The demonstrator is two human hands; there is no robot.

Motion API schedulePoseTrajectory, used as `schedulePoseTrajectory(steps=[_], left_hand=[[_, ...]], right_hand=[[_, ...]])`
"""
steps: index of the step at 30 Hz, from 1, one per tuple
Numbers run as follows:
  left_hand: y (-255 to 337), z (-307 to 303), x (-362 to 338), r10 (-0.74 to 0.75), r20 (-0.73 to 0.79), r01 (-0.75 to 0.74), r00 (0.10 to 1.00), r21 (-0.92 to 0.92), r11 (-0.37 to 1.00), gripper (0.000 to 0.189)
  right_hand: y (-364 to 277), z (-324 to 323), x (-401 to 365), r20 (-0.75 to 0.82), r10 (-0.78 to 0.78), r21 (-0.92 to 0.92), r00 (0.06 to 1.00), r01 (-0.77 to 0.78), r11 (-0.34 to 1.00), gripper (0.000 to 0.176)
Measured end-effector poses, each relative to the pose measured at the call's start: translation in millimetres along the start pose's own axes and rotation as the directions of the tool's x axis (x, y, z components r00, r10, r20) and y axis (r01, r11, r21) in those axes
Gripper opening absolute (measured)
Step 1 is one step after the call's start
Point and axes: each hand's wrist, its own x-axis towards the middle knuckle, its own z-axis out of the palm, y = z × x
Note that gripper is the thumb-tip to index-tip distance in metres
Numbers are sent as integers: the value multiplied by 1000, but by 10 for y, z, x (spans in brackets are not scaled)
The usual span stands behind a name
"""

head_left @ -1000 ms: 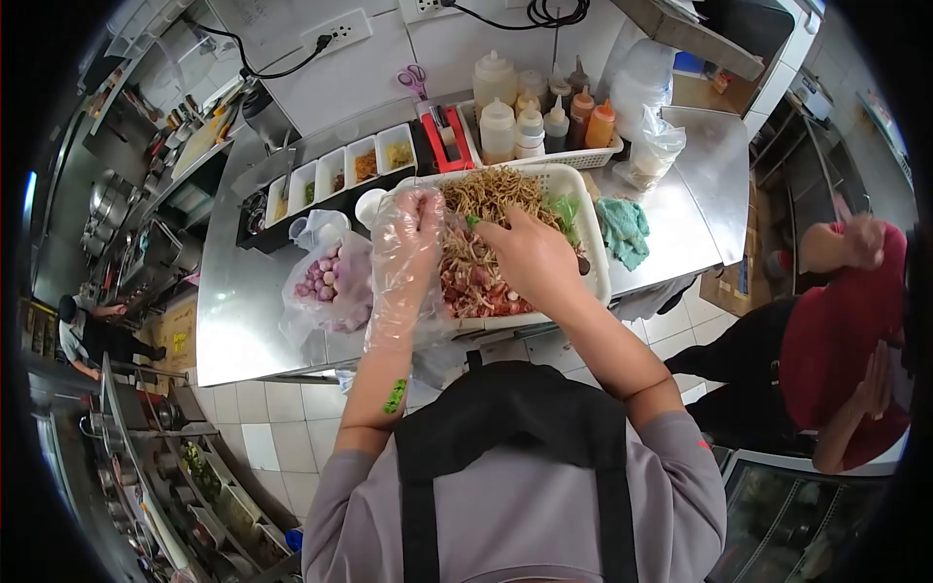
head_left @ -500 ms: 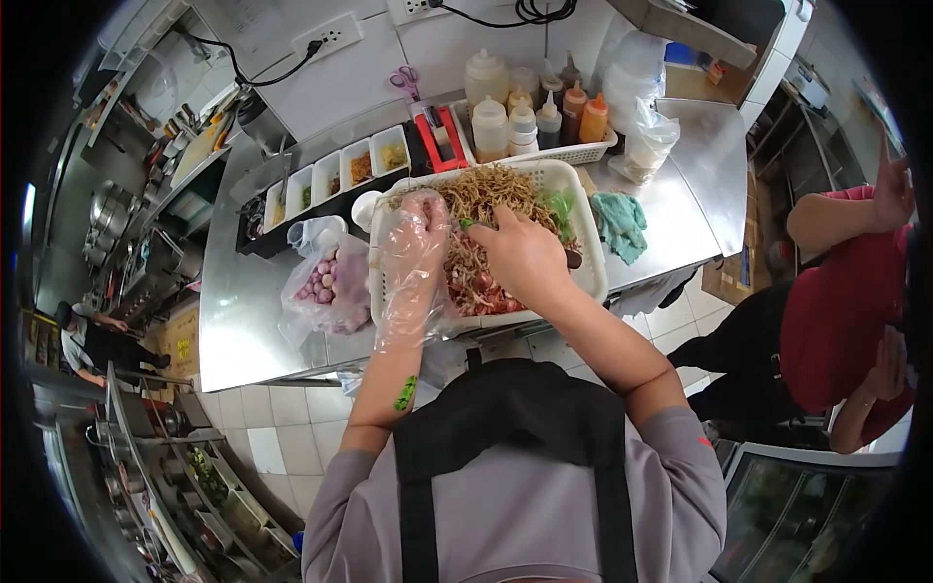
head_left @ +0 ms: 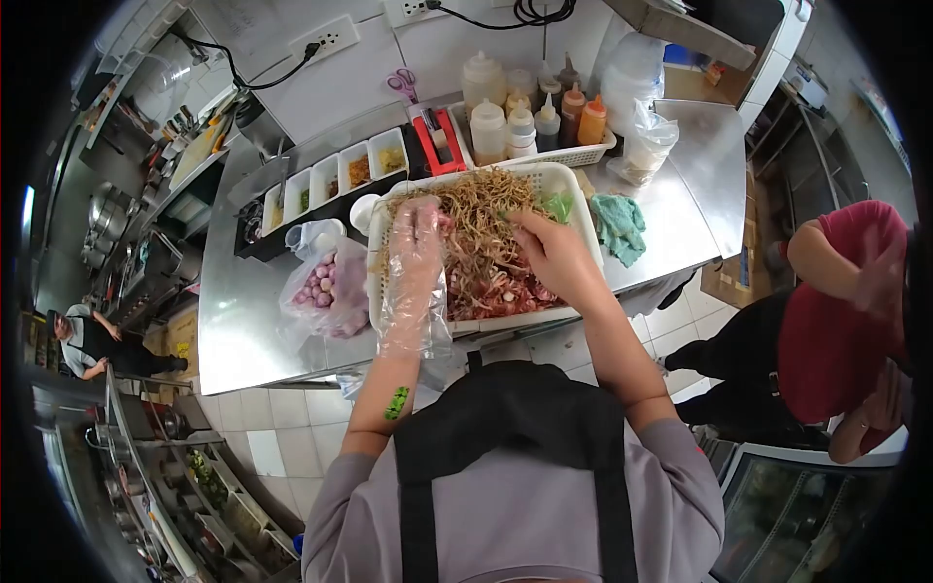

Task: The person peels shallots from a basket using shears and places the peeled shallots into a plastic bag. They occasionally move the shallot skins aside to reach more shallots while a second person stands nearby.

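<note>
A white plastic basket [head_left: 583,209] on the steel counter holds a heap of dry brown stalks [head_left: 486,199] with reddish shallots [head_left: 491,299] at its near side. My left hand [head_left: 416,238], in a clear plastic glove, is over the basket's left part, fingers curled on a small pinkish shallot [head_left: 446,223]. Bare, my right hand [head_left: 556,251] reaches over the heap from the right, thumb and forefinger drawn together; I cannot tell what they pinch, though a speck of green shows by the fingertips. Left of the basket, a plastic bag [head_left: 340,316] contains peeled-looking purple shallots [head_left: 319,285].
Squeeze bottles [head_left: 489,131] fill a tray behind the basket, and a black holder carries white condiment containers [head_left: 357,165]. A green cloth [head_left: 619,228] and a bag of white stuff [head_left: 648,146] lie to the right. One person [head_left: 841,330] stands at right, another [head_left: 92,340] far left.
My right hand has moved right and back from beside my left hand, its pointing forefinger now bent in. The gloved left hand has stayed nearly in place. The person at right has shifted an arm.
</note>
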Motion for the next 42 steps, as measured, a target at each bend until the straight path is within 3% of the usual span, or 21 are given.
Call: schedulePoseTrajectory(steps=[1,3,8,10,11,15,17,19,21,22,23,24,27,32,35,37,38,39,40,41,42], left_hand=[[-33,-42,3,-2,2,2,1000,5,1000,28],[-23,-94,-2,331,-160,-284,930,259,923,21],[109,-144,-34,273,-91,-243,958,256,936,20],[59,-103,-39,391,-114,-276,913,531,801,21],[40,-102,-39,393,-115,-277,912,531,801,21],[27,-86,-89,432,-99,-324,897,518,792,19],[25,-29,-172,454,-88,-340,887,543,768,18],[-1,34,-275,356,-37,-333,934,276,902,15],[-151,79,-238,383,-32,-360,923,276,891,18],[-124,102,-218,213,-41,-214,976,-2,977,20],[-103,123,-193,44,1,-42,999,-279,959,22],[-126,41,-125,-93,197,167,976,-406,898,28],[-127,88,-89,-150,275,288,950,-578,763,31],[-193,120,-103,-159,281,298,946,-567,768,32],[-454,115,-41,-45,378,262,925,-546,795,31],[-538,186,19,132,351,21,927,-400,916,30],[-583,230,-22,67,301,15,951,-261,965,29],[-513,244,-46,67,308,19,949,-267,964,29],[-447,244,-53,279,271,-269,921,-75,960,27],[-420,235,-48,478,274,-525,835,129,841,25],[-451,233,-22,432,306,-486,848,127,864,23]], right_hand=[[-3,2,-44,26,-78,-46,997,79,996,21],[-72,-51,-94,66,-56,-77,996,61,995,21],[-225,38,-98,151,-195,-295,969,232,927,21],[-199,150,-44,95,-228,-312,969,246,918,20],[-180,200,-26,41,-262,-331,964,261,907,20],[-167,306,4,53,-244,-351,968,247,903,18],[-140,339,39,-25,-171,-419,985,145,896,20],[-7,286,144,-79,-137,-376,987,98,921,19],[58,201,192,-132,-105,-332,986,55,942,18],[46,146,204,-94,-70,-228,993,47,973,17],[24,86,213,-53,-38,-123,998,32,992,17],[-16,28,205,22,78,-22,997,-78,997,18],[-71,10,188,19,147,149,989,-149,978,22],[1,104,150,75,120,223,990,-134,966,31],[42,192,170,68,101,162,993,-111,980,34],[56,286,175,-57,-182,67,982,186,980,33],[52,288,151,-14,-160,92,987,161,983,31],[64,286,134,-16,-154,84,988,155,984,31],[83,290,128,-17,-125,76,992,126,989,31],[93,292,133,-16,-98,70,995,99,993,31],[94,257,134,36,-16,119,999,11,993,29]])
